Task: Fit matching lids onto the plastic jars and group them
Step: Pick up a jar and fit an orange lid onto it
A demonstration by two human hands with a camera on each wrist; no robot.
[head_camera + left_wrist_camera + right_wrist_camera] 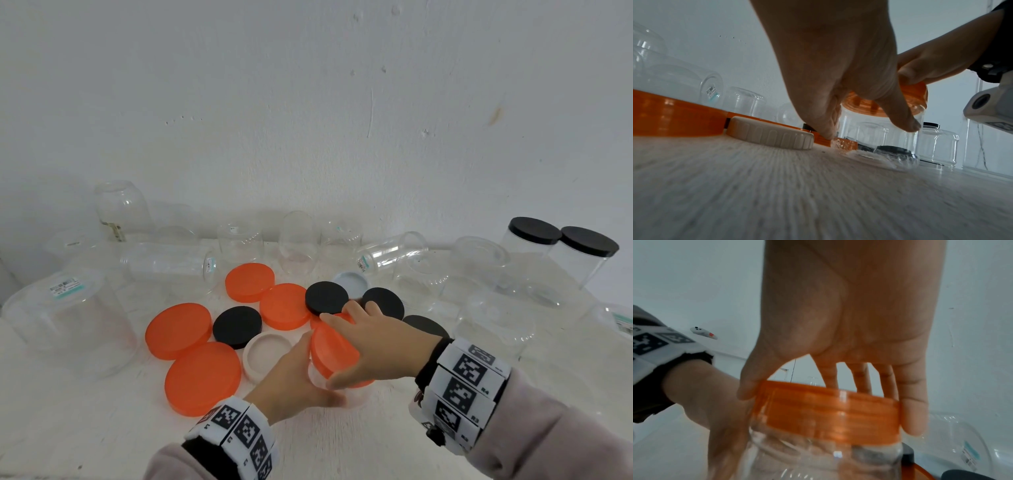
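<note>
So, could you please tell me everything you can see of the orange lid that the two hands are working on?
The translucent orange plastic lid is round with a faintly ridged side wall. It sits on the mouth of a small clear plastic jar standing upright on the pale table, slightly tilted in the head view. The right hand grips its rim from above, thumb on one side and fingers on the other, while the left hand holds the jar below.

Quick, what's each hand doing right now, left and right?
Left hand: fingers curled round the clear jar, holding it on the table.
Right hand: grips the orange lid on top of that jar.
</note>
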